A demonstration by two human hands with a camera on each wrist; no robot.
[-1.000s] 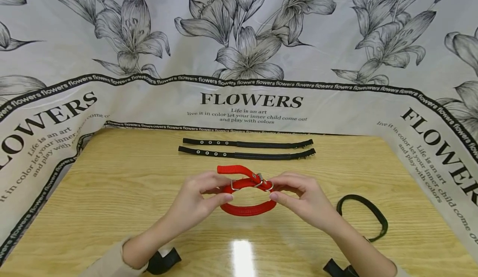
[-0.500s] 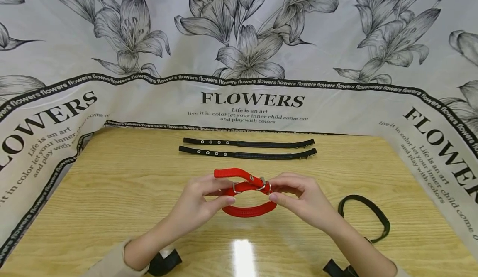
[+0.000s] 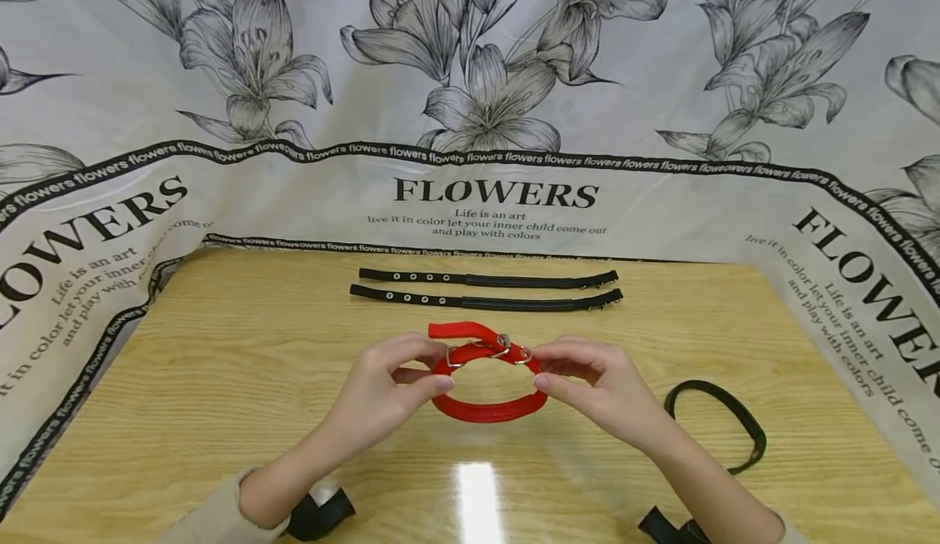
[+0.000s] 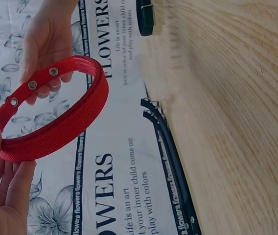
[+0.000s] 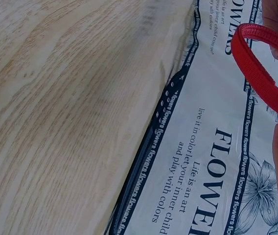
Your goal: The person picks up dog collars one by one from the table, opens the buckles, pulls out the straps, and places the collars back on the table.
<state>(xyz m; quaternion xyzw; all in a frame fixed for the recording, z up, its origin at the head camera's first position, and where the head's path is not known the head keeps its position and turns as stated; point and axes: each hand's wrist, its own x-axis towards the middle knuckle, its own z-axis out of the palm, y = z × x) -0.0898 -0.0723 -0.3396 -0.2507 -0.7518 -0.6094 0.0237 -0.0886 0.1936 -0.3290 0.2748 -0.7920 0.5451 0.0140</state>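
Observation:
A red collar (image 3: pixel 488 411), buckled into a loop, is held up above the table between both hands. Its free strap end points left past the buckle (image 3: pixel 503 343), and metal rings show on the loop. My left hand (image 3: pixel 385 385) pinches the loop's left side between thumb and fingers. On the opposite side, my right hand (image 3: pixel 598 377) pinches it near a D-ring (image 3: pixel 523 356). In the left wrist view, metal eyelets line part of the red collar (image 4: pixel 80 120). Only part of the collar (image 5: pixel 261 78) shows in the right wrist view.
Two black collars (image 3: pixel 543 282) lie stretched out side by side at the back of the wooden table (image 3: pixel 242 348). A black collar closed in a loop (image 3: pixel 723 397) lies to the right, beside my right forearm. Flower-printed cloth (image 3: pixel 485 201) surrounds the table's back and sides.
The red collar shifts slightly between the hands: its buckle and free end dip half a second ago, then rise again. Both hands keep their hold, and the black collars stay put.

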